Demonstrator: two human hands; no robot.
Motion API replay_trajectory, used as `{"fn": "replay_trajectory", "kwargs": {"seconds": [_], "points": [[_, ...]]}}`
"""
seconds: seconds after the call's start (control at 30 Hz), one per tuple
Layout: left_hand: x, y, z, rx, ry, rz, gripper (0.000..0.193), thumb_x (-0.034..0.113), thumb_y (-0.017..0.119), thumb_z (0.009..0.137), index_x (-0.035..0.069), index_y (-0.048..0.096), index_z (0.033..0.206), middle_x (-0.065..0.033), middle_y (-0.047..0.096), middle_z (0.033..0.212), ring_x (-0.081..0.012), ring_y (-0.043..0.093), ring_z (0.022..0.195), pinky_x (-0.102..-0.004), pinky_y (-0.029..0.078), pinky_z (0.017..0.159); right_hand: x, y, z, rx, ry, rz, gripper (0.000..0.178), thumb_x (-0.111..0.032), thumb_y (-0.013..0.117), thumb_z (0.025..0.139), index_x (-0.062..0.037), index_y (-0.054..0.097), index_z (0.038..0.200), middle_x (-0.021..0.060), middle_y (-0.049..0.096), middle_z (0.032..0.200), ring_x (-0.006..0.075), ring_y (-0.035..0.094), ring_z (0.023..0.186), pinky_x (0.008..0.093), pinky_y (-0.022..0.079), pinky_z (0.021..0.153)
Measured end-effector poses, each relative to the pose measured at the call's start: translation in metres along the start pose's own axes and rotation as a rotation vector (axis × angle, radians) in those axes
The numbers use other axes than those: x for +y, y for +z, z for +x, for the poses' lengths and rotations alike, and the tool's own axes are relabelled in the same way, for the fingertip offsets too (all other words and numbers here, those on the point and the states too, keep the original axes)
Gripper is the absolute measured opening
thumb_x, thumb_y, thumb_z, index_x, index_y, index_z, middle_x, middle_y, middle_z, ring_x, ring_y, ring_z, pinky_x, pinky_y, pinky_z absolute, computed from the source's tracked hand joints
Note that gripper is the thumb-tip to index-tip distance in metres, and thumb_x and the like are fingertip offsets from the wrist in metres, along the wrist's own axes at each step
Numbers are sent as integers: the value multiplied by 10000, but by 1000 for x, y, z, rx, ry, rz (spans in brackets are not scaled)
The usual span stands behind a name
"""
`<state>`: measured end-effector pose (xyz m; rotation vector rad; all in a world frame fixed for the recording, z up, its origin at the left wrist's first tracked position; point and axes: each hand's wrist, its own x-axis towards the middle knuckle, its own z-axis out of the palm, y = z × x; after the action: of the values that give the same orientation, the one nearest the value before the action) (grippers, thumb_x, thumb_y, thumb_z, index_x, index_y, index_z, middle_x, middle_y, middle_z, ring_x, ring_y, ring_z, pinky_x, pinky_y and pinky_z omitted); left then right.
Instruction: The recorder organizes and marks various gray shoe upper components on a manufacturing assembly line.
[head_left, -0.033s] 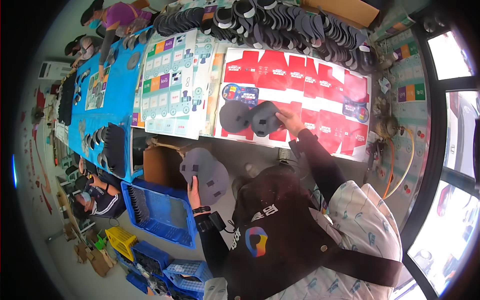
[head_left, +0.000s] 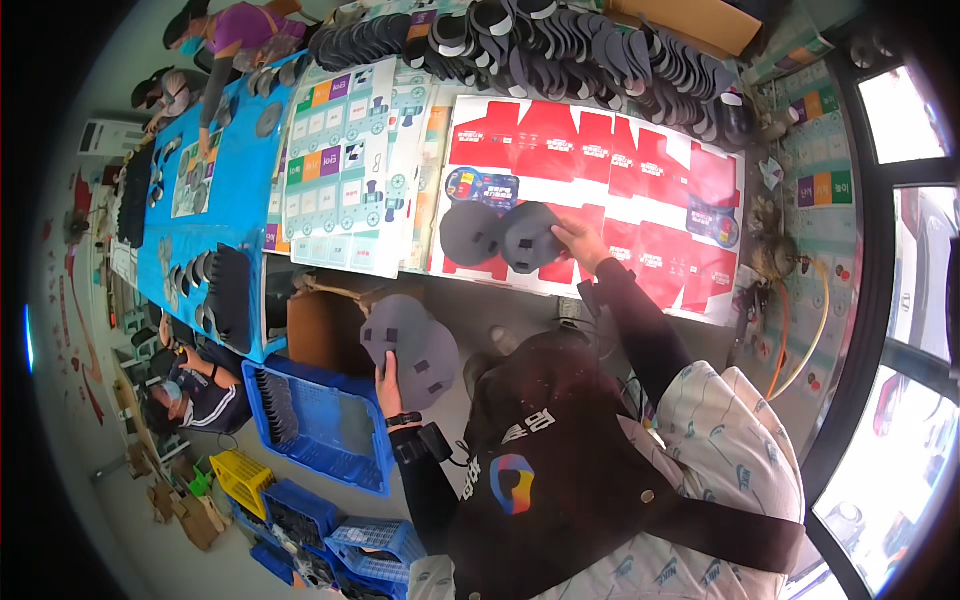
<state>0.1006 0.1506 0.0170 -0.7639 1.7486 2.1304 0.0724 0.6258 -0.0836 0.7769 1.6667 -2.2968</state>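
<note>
My left hand (head_left: pixel 388 388) is closed on the lower edge of a grey two-lobed pad (head_left: pixel 415 345), held up off the near edge of the table. Several small dark rectangular patches show on that pad's face. Over the printed red-and-white sheet, my right hand (head_left: pixel 583 247) pinches the right edge of another grey pad (head_left: pixel 533 235) with dark patches. A plain grey rounded lobe (head_left: pixel 468 235) adjoins it on the left; whether both are one piece I cannot tell. The thumb of each hand shows, while the other fingers are mostly hidden beneath the pads.
Long rows of dark curved pads (head_left: pixel 590 55) line the table's far side. Printed sheets (head_left: pixel 340 170) lie to the left, beside a blue-covered table (head_left: pixel 235 180) where other people work. A blue crate (head_left: pixel 325 475) stands below at left, near a yellow crate (head_left: pixel 240 485). Hoses hang at right.
</note>
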Motion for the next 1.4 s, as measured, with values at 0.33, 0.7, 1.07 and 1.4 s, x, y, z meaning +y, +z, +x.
{"fn": "replay_trajectory", "kwargs": {"seconds": [0.33,0.7,1.07,1.4], "points": [[-7,3,-4,61,30,23,546,290,699,995,9,547,1439,-59,622,1360,-184,596,1181,-314,468,1004,31,2,20,242,-172,-553,353,-72,630,931,-22,607,1280,214,725,1033,341,744,763,423,639,649],[-1,28,5,-4,89,51,460,235,706,992,27,570,1380,-73,663,1276,-210,651,1108,-349,535,932,20,4,11,360,31,-455,486,-100,725,847,22,549,1283,229,730,948,369,750,731,462,628,638],[32,16,-10,38,61,554,494,392,682,982,6,638,1287,-110,708,1163,-208,681,977,-353,530,903,4,73,53,-122,-650,-1221,479,-206,690,788,-113,658,1257,197,644,1248,386,593,1187,467,478,1029],[11,9,-42,127,46,-2,456,284,714,979,-11,632,1318,-83,703,1175,-144,670,1030,-306,555,868,-25,98,63,-431,-341,-1601,163,-160,658,778,-134,662,938,146,723,969,369,695,936,489,535,791]]}}
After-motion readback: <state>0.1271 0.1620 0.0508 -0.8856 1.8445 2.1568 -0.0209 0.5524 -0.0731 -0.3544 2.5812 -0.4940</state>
